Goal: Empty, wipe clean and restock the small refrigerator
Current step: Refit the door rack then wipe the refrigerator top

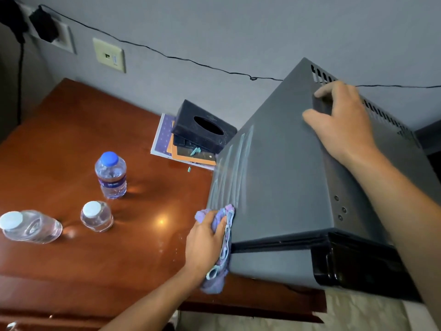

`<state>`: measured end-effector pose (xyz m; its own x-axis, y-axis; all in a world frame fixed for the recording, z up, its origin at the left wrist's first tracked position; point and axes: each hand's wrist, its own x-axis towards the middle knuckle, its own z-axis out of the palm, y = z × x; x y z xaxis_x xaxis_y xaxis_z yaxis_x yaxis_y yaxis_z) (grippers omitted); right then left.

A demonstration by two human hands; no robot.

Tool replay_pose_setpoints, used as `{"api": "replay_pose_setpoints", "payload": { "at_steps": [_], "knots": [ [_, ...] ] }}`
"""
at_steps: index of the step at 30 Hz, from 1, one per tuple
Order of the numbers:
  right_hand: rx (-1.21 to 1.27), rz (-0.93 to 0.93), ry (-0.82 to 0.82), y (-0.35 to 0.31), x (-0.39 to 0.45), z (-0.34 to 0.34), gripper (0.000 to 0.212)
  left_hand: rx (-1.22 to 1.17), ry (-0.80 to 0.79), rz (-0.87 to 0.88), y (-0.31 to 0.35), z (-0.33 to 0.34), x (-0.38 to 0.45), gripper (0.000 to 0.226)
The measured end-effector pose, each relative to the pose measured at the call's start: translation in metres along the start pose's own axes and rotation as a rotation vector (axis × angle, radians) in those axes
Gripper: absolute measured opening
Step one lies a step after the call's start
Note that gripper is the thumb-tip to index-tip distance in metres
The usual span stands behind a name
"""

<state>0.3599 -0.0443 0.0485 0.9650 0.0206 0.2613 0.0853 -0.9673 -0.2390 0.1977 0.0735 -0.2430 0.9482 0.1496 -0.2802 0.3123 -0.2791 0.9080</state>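
We see one small refrigerator (298, 168), a grey metal box standing on the right end of a reddish wooden table (71, 144), its front corner reaching past the table's near edge. Its top is matt grey with a row of vent slots along the back edge and three small screws near the front right; the door edge below is glossy black. Pale damp streaks run along the top's left edge.

Our left hand (205, 237) grips one bunched purple cloth (223, 254) with light blue trim and presses it against the refrigerator's front left corner. Our right hand (338, 118) rests flat on the top near the vents, fingers spread and relaxed, holding nothing.

We count three clear water bottles on the table, well apart from the refrigerator: one upright with a blue cap (110, 175) and a purple label whose print is too small to read, one upright with a white cap (96, 215), and one lying on its side with a white cap (29, 226).

Just beside the refrigerator's left side, one black tissue box (202, 127) sits on a small stack of booklets (164, 137); faint lettering on the box cannot be read. On the grey wall we see two wall plates (108, 54) and one thin black cable (191, 60) strung across.
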Motion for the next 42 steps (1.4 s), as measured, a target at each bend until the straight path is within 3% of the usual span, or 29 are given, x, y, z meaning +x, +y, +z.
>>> {"api": "replay_pose_setpoints", "payload": {
  "at_steps": [5,8,11,15,19,22,26,31,36,42],
  "knots": [
    [0.013,-0.003,0.017,0.003,0.005,0.002,0.046,0.217,-0.102,-0.155,-0.062,0.016,0.032,0.024],
    [0.032,-0.004,0.021,0.004,0.006,0.003,0.047,0.385,-0.164,-0.15,-0.08,0.024,0.048,0.014],
    [0.048,-0.006,0.018,0.003,0.005,0.002,0.045,0.463,-0.209,-0.137,-0.076,0.022,0.053,0.017],
    [0.056,-0.004,0.011,0.003,0.005,0.002,0.045,0.154,-0.216,-0.216,-0.052,0.0,0.033,0.025],
    [0.044,-0.006,0.005,0.002,0.004,0.001,0.047,-0.179,-0.483,-0.125,-0.009,-0.037,0.002,0.06],
    [0.053,-0.02,0.003,0.002,0.005,0.002,0.046,-0.307,-0.6,0.054,0.029,-0.063,-0.016,0.058],
    [0.051,-0.029,0.004,0.002,0.005,0.002,0.047,-0.132,-0.377,0.211,0.062,-0.065,-0.039,0.049],
    [0.051,-0.027,0.003,0.003,0.005,0.002,0.049,-0.041,-0.196,0.184,0.042,-0.039,-0.02,0.049],
    [0.05,-0.021,0.003,0.004,0.005,0.002,0.049,0.206,-0.209,0.137,-0.011,-0.011,0.025,0.042],
    [0.071,0.001,-0.005,0.004,0.006,0.002,0.047,0.34,-0.402,-0.063,-0.095,0.004,0.042,0.03]
  ]
}}
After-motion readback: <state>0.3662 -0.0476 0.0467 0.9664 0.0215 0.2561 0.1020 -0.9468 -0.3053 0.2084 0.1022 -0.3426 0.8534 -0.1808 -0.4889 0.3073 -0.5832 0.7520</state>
